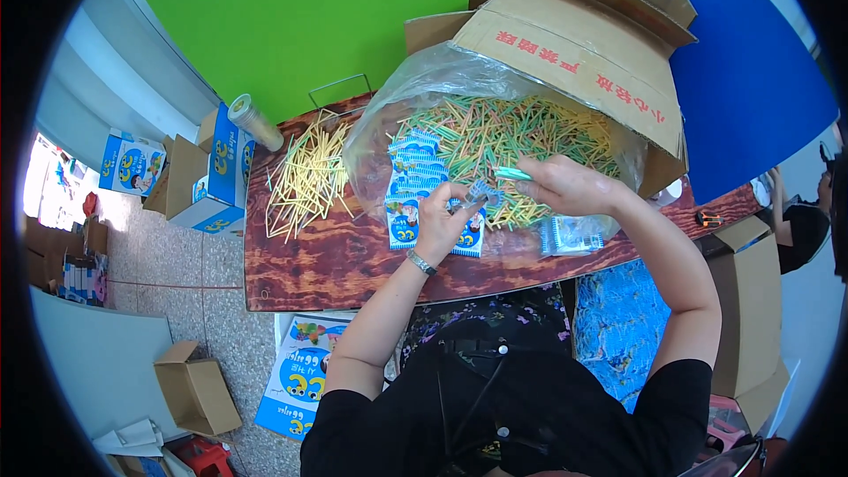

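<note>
My left hand (440,228) is closed on the edge of a small blue-and-white packet (481,192), which looks like its mouth faces right. Just right of it, my right hand (572,185) pinches a small bundle of pale green sticks (511,174), their ends close to the packet. Behind both hands spreads a heap of thin pastel sticks (503,128) on a clear plastic bag (415,79). Several blue-and-white packets (415,168) lie in an overlapping column by my left hand. Another packet (574,237) lies below my right wrist.
A pile of pale yellow sticks (309,178) and a clear cylindrical jar (254,122) occupy the left of the wooden table (300,278). A large cardboard box (574,53) lies behind the heap. Blue printed boxes (216,172) stand at left. Blue packets (618,322) fill a container at my right.
</note>
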The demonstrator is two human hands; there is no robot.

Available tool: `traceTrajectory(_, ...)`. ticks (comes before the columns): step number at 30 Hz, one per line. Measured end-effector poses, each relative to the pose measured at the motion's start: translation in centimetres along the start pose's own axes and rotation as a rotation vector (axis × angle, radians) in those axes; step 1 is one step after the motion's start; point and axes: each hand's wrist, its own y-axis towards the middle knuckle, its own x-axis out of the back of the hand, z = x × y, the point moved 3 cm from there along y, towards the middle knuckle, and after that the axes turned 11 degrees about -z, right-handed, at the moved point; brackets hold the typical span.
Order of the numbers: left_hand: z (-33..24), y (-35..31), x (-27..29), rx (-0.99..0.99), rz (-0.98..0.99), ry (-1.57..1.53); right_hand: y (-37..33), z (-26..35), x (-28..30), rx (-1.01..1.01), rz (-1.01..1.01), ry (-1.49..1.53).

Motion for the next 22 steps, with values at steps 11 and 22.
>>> traceTrajectory(11, 0.5, -0.5, -0.2, -0.008, -0.125, 0.007, 0.6, 0.8, -0.6, -0.103, 0.156, -0.057)
traceTrajectory(22, -2.2, -0.5, -0.2, -0.524, -0.123, 0.247, 3.0, 0.9, -1.3, -0.146, 0.506, -0.572)
